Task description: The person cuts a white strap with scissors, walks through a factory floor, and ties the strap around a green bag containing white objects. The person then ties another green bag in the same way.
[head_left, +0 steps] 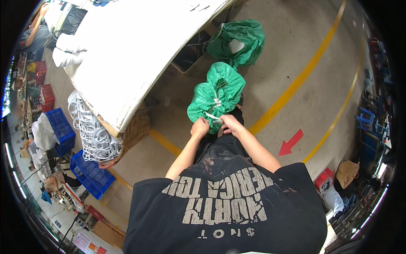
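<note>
In front of my body stands a green woven sack (202,101), its gathered neck bound with white string (217,102). My left hand (200,127) is closed in a fist against the near left side of the sack; what its fingers hold is hidden. A loose white strip (212,116) lies across the sack's near side. Its right end meets the fingertips of my right hand (231,125), which are pinched together. The two hands are a short way apart.
Another green sack (249,36), with something white in its mouth, sits beyond. A white-topped table (127,55) fills the left, bearing white shoes (67,51). Below its corner stands a wicker basket (137,131) of white looped pieces (95,135). Blue crates (91,173) stand farther left.
</note>
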